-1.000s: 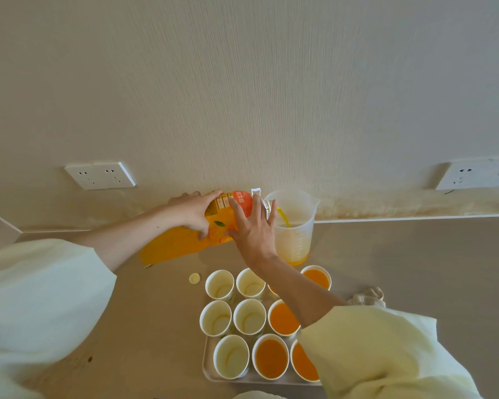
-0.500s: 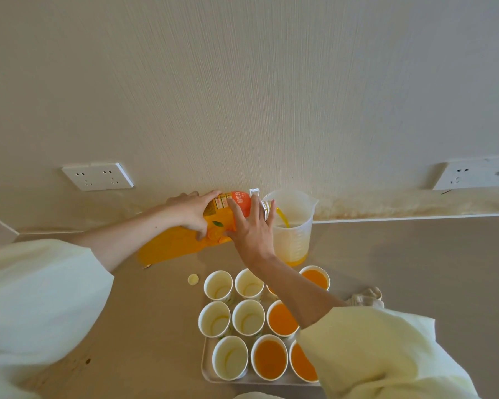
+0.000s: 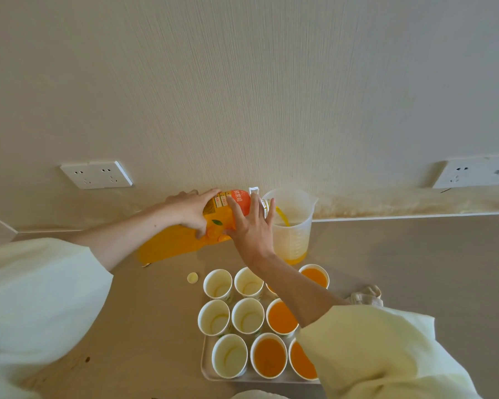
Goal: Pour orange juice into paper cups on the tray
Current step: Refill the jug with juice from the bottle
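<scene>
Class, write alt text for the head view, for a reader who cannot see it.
Two hands tip an orange juice bottle so juice streams into a clear measuring jug on the counter: the left hand grips the bottle, the right hand lies flat against it. Nearer the camera, a tray holds paper cups, five empty and at least four filled.

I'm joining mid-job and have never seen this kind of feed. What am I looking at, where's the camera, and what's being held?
There is no machine here, only a person's two bare hands. One wide-angle camera worn on the head films them, looking down. The left hand grips a tilted orange juice bottle. The right hand rests spread fingers near its neck. Juice runs into a clear measuring jug. On the counter, a tray holds paper cups, some filled and some empty. A bottle cap lies beside it.
</scene>
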